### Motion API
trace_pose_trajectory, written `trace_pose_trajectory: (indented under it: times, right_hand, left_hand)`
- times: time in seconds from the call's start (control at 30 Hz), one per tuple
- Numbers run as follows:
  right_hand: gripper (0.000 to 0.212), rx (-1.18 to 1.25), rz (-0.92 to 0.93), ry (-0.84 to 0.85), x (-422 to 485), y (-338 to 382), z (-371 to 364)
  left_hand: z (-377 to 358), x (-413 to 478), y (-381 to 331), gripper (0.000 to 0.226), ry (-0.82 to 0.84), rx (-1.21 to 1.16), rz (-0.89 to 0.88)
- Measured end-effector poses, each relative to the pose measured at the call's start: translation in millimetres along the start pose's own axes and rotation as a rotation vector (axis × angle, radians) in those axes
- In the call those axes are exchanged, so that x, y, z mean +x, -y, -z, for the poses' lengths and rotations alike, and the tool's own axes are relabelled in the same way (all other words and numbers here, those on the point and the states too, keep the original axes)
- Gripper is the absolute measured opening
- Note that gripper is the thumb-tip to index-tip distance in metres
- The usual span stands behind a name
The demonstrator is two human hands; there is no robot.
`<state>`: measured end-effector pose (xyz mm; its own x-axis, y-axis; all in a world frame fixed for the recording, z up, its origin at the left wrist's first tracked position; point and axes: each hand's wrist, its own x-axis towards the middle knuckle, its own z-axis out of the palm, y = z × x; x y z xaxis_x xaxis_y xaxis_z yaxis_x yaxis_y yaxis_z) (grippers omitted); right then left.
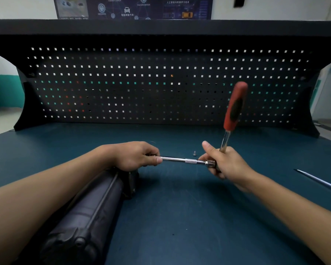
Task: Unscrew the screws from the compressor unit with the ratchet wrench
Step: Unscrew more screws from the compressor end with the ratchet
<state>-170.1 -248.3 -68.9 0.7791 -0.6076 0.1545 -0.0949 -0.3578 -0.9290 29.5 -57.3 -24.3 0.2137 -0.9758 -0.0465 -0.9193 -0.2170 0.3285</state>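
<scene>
While the black pegboard, punched with rows of small square holes, spans 10 to 2 o'clock, the matte teal bench top spreads below it. A dark, ribbed, cylindrical compressor unit lies at 7 o'clock, running up under the left hand. The ratchet wrench tilts at 1 o'clock, its red-and-black handle uppermost. Its chrome extension bar, with a knurled band, points toward 9. The right hand curls round the wrench head; the left pinches the bar's far end. A thin steel rod lies at 3 o'clock. A tiny screw sits just behind the bar.
</scene>
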Motion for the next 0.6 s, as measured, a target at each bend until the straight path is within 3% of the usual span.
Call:
trace_pose_trajectory:
  times: [0.23,0.6]
  right_hand:
    - [0.065,0.247,-0.334,0.071,-0.8,2.4,-0.4]
    - [0.067,0.372,-0.461,0.338,1.1,-3.0,5.8]
  left_hand:
    - [1.0,-0.9,-0.9,0.031,0.01,-0.015,-0.005]
    - [1.0,-0.5,1.5,0.028,0.015,-0.02,-0.014]
